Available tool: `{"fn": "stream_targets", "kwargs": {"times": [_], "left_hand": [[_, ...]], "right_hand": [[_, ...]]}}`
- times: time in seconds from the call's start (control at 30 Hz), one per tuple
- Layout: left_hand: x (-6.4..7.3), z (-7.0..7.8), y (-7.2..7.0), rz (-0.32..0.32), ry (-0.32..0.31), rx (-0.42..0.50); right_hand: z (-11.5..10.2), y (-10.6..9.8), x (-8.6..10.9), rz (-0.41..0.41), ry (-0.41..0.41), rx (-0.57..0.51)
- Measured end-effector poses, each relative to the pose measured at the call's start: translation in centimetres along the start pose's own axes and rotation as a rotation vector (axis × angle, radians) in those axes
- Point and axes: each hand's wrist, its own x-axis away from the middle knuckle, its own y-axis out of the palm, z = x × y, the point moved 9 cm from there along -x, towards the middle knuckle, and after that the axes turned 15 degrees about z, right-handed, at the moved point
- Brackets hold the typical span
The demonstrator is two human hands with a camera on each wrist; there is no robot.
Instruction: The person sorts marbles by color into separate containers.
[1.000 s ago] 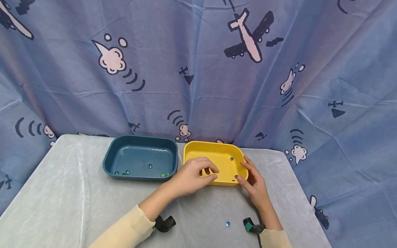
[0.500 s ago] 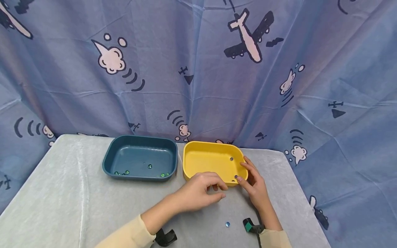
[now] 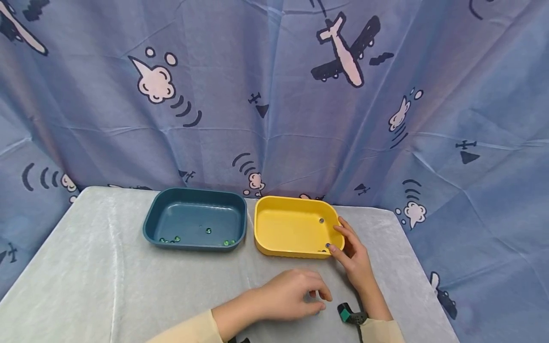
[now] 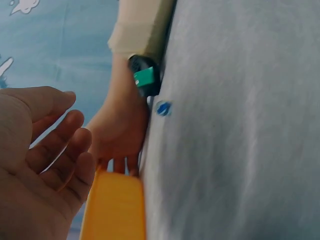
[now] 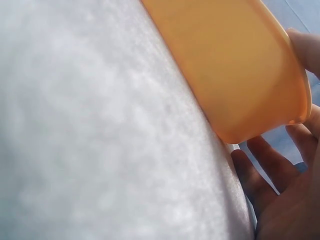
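My left hand [image 3: 293,295] hovers over the front of the table, thumb and fingers loosely bent with a gap between them and nothing held. A blue glass marble [image 4: 163,108] lies on the cloth just past its fingertips in the left wrist view; the hand mostly hides it in the head view. At the right end of the yellow bin [image 3: 285,254], my right hand [image 3: 357,262] grips the rim, thumb over the front corner and fingers along the side. Inside that bin, one marble [image 3: 321,220] sits toward the back and others lie by the thumb.
Left of the yellow bin stands a dark teal bin [image 3: 195,247] with several green marbles [image 3: 208,230] on its floor. A pale plush cloth [image 3: 86,267] covers the table. Behind it hangs a blue curtain [image 3: 214,143] with airplane prints.
My left hand has moved from above the yellow bin toward the front of the table, over the loose blue marble. The right hand has stayed on the bin's rim.
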Motion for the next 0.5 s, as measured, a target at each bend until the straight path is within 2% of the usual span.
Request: {"fn": "stream_targets", "kwargs": {"times": [0.23, 0.5], "left_hand": [[0.2, -0.3, 2.2, -0.065, -0.006, -0.028], [0.6, -1.0, 3.2, -0.078, -0.005, -0.070]], "right_hand": [[0.1, 0.0, 0.0, 0.003, 0.003, -0.003], [-0.1, 0.0, -0.1, 0.005, -0.011, -0.028]]}}
